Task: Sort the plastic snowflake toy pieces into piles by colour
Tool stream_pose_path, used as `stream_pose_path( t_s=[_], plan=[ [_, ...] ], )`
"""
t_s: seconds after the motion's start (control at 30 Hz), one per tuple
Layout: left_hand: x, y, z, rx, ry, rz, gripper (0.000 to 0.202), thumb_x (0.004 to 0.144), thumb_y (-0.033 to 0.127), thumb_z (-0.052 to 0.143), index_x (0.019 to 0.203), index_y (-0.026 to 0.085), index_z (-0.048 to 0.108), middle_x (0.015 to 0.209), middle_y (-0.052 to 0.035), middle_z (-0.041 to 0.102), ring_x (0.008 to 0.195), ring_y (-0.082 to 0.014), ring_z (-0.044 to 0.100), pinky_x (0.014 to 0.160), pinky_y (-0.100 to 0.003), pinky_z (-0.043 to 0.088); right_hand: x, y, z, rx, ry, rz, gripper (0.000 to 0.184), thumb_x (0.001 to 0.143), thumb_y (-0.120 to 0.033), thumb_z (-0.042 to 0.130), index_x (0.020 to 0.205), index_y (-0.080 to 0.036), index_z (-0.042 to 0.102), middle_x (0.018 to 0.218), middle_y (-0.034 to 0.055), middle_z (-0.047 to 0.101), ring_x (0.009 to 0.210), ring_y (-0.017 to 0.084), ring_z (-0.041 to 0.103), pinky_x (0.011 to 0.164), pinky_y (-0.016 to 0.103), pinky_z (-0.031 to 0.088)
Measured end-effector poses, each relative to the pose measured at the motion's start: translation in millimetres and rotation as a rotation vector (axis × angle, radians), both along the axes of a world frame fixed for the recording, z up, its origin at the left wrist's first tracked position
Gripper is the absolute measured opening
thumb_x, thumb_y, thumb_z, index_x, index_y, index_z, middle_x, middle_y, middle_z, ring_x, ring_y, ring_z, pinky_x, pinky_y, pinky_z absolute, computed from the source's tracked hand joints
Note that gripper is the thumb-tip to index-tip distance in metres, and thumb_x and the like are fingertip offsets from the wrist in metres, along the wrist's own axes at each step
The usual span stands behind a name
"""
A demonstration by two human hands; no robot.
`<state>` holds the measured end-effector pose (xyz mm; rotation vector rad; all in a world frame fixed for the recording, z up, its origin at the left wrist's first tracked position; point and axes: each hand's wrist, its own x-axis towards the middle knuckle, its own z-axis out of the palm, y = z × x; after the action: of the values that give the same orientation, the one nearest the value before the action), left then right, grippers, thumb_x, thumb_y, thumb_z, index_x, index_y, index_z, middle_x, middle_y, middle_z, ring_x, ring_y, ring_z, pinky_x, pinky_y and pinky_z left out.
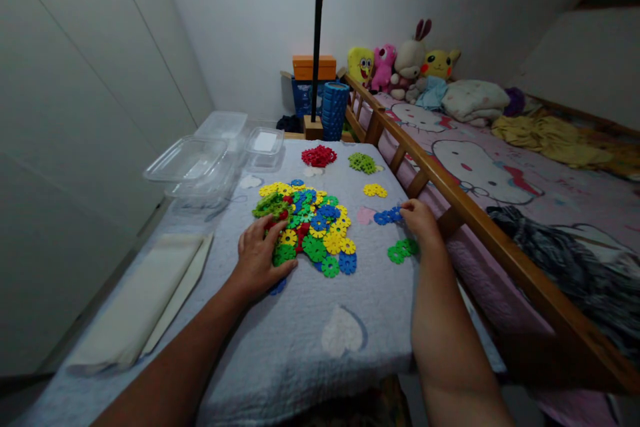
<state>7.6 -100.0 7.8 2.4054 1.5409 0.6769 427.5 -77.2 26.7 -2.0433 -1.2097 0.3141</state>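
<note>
A mixed heap of plastic snowflake discs [313,220] in yellow, green, blue and red lies on a quilted grey cloth [310,320]. My left hand [260,257] rests on the heap's near left edge, fingers curled over green and red discs. My right hand [420,221] reaches to a small blue pile [387,216], fingertips pinched at a blue disc. Sorted piles lie apart: red [319,155], light green [363,162], yellow [375,190] and dark green [401,251] just left of my right wrist.
Clear plastic containers and lids [200,163] stand at the cloth's far left. A folded white sheet [145,293] lies near left. A wooden bed rail [475,213] runs along the right, with plush toys [405,67] behind. A black pole [317,33] and boxes stand at the back.
</note>
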Motion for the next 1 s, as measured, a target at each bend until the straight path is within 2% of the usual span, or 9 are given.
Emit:
stream_pose_path(
  t_s=[0.2, 0.37, 0.43, 0.53, 0.6, 0.67, 0.77, 0.83, 1.0],
  plan=[
    [0.1, 0.3, -0.5, 0.002, -0.002, 0.0, 0.078, 0.077, 0.05, 0.072, 0.147, 0.024, 0.049, 0.156, -0.0174, 0.037, 0.143, -0.0411, 0.035, 0.117, -0.06, 0.03, 2.1, 1.5, -7.5, -0.056, -0.169, -0.037, 0.014, 0.073, -0.015, 0.056, 0.08, -0.018, 0.068, 0.081, 0.0058, 0.071, 0.078, 0.02, 0.063, 0.074, 0.03, 0.046],
    [0.7, -0.1, -0.2, -0.001, 0.004, 0.009, 0.078, 0.077, 0.051, 0.071, 0.147, 0.025, 0.05, 0.156, -0.0165, 0.037, 0.143, -0.0407, 0.035, 0.117, -0.06, 0.03, -9.5, 6.0, -4.3, 0.017, -0.23, -0.037, 0.019, 0.078, -0.019, 0.056, 0.089, -0.018, 0.071, 0.092, 0.0091, 0.073, 0.087, 0.023, 0.065, 0.086, 0.034, 0.049],
    [0.8, -0.2, 0.2, -0.002, 0.009, 0.004, 0.077, 0.077, 0.051, 0.071, 0.147, 0.025, 0.05, 0.156, -0.0167, 0.037, 0.143, -0.0408, 0.035, 0.117, -0.059, 0.03, -24.8, 9.4, -1.8, 0.062, -0.23, 0.057, 0.02, 0.08, -0.021, 0.057, 0.092, -0.017, 0.072, 0.097, 0.0106, 0.073, 0.09, 0.023, 0.065, 0.088, 0.036, 0.049],
    [0.9, 0.0, -0.1, 0.005, 0.008, 0.004, 0.077, 0.077, 0.051, 0.07, 0.146, 0.024, 0.051, 0.155, -0.0167, 0.037, 0.143, -0.0408, 0.036, 0.117, -0.059, 0.031, -60.3, 13.2, -0.3, 0.11, -0.231, 0.308, 0.022, 0.083, -0.024, 0.058, 0.098, -0.017, 0.073, 0.104, 0.011, 0.073, 0.096, 0.024, 0.064, 0.094, 0.039, 0.048],
    [1.0, 0.0, -0.7, 0.01, 0.008, 0.008, 0.077, 0.077, 0.051, 0.07, 0.146, 0.024, 0.051, 0.155, -0.0166, 0.037, 0.143, -0.0409, 0.036, 0.117, -0.059, 0.031, -87.5, 13.8, -1.0, 0.126, -0.261, 0.476, 0.024, 0.086, -0.025, 0.061, 0.104, -0.018, 0.074, 0.112, 0.0112, 0.073, 0.108, 0.026, 0.061, 0.103, 0.042, 0.043],
    [1.1, -0.1, -1.3, 0.014, 0.008, 0.009, 0.077, 0.077, 0.051, 0.071, 0.146, 0.024, 0.051, 0.155, -0.0168, 0.037, 0.143, -0.0411, 0.036, 0.117, -0.059, 0.031, -112.3, 13.4, -2.5, 0.111, -0.298, 0.583, 0.031, 0.09, -0.027, 0.06, 0.117, -0.02, 0.072, 0.125, 0.0111, 0.07, 0.118, 0.027, 0.056, 0.106, 0.043, 0.039],
    [1.1, -0.6, -1.2, 0.019, 0.01, 0.004, 0.076, 0.078, 0.051, 0.07, 0.146, 0.024, 0.051, 0.156, -0.0172, 0.037, 0.144, -0.0415, 0.035, 0.117, -0.06, 0.031, -137.7, 13.3, -5.0, 0.057, -0.344, 0.627, 0.044, 0.092, -0.028, 0.061, 0.135, -0.022, 0.064, 0.143, 0.0101, 0.062, 0.127, 0.028, 0.05, 0.108, 0.044, 0.037],
    [1.2, -1.0, -0.4, 0.02, 0.01, 0.002, 0.075, 0.079, 0.051, 0.07, 0.146, 0.024, 0.051, 0.156, -0.0173, 0.037, 0.144, -0.0415, 0.035, 0.117, -0.06, 0.031, -146.0, 14.6, -6.9, 0.032, -0.354, 0.634, 0.049, 0.092, -0.028, 0.063, 0.141, -0.023, 0.061, 0.147, 0.0091, 0.06, 0.128, 0.03, 0.048, 0.109, 0.045, 0.036],
    [1.6, -1.3, 1.6, 0.014, -0.002, 0.002, 0.075, 0.078, 0.051, 0.07, 0.146, 0.026, 0.05, 0.155, -0.0159, 0.039, 0.142, -0.0408, 0.037, 0.116, -0.06, 0.032, -150.1, 18.6, -11.1, 0.019, -0.354, 0.649, 0.04, 0.091, -0.026, 0.066, 0.131, -0.03, 0.067, 0.138, 0.0038, 0.067, 0.124, 0.029, 0.049, 0.107, 0.047, 0.036]
  ],
)
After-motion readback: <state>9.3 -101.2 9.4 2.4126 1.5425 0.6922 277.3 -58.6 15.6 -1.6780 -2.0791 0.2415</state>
